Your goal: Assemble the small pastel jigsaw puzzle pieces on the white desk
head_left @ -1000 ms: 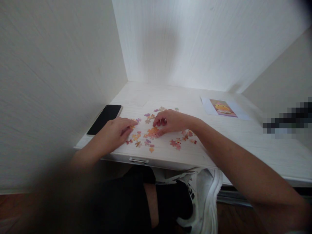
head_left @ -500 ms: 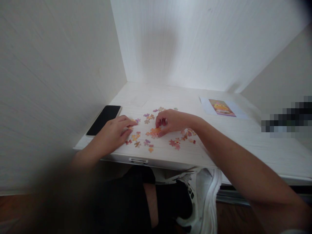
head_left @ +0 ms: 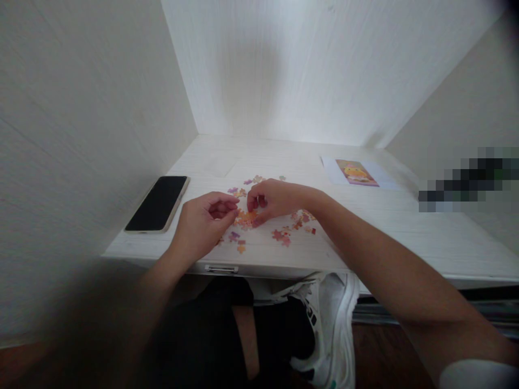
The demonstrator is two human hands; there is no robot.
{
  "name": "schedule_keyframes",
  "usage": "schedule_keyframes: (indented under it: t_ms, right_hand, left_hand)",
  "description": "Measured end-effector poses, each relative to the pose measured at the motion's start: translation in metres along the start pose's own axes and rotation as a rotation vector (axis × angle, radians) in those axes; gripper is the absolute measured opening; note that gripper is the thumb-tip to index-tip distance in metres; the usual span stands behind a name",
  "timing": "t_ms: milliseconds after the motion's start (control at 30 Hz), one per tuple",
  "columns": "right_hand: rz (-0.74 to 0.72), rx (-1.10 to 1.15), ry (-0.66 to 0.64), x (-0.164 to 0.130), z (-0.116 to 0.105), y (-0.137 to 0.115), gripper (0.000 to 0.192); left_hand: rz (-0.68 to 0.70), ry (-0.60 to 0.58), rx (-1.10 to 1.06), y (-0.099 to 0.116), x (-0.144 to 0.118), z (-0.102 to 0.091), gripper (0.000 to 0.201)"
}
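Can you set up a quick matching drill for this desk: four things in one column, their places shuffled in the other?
Things:
1. phone
2. picture card
3. joined orange pieces
4. drawer handle

Places:
A. far right part of the desk, lying flat
B. on the desk's front edge, below the loose pieces
C. left side of the desk, near the wall, screen dark
D. between the left hand and the right hand

Pairs: 1-C, 2-A, 3-D, 4-B
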State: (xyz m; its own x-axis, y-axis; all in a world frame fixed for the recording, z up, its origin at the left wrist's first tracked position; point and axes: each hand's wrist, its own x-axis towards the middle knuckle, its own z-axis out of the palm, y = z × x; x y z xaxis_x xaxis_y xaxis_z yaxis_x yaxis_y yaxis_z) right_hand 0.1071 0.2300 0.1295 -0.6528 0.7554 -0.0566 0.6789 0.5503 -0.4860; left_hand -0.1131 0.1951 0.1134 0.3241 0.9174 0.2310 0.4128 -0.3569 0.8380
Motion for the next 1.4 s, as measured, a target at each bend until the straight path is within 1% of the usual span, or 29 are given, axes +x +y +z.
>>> schedule_keyframes:
  t_ms: [133,200,267,467,667,900,1067,1233,1400]
  right_hand:
    - [-0.023,-0.003,0.006,0.001,0.001,0.001,0.032]
    - [-0.019,-0.003,0.007,0.001,0.001,0.001,0.032]
    - [-0.011,0.005,0.004,0.001,0.001,0.000,0.032]
    - [-0.018,0.006,0.002,0.001,0.000,-0.001,0.031]
    - [-0.022,-0.005,0.003,0.001,0.000,-0.001,0.030]
    - [-0.032,-0.003,-0.002,0.001,0.000,-0.001,0.031]
    - [-0.034,0.006,0.009,0.001,0.000,-0.001,0.031]
    - [-0.046,0.008,0.015,0.001,0.002,0.001,0.031]
    - [-0.051,0.010,0.005,0.001,0.001,0.001,0.032]
  left_hand:
    - [0.081,0.022,0.245,-0.002,0.001,-0.003,0.024]
    - [0.105,0.034,0.314,-0.004,0.001,-0.005,0.024]
    - [0.096,0.035,0.335,-0.006,0.001,-0.006,0.024]
    - [0.061,0.007,0.334,-0.009,0.002,-0.005,0.028]
    - [0.016,-0.022,0.277,-0.013,0.002,-0.008,0.030]
    - [-0.028,-0.046,0.227,-0.007,0.001,-0.007,0.031]
    - [0.004,-0.043,0.213,-0.007,-0.001,-0.005,0.030]
    - [0.041,0.013,0.217,-0.008,0.000,-0.009,0.027]
    - [0.047,-0.048,0.204,-0.007,0.005,-0.010,0.026]
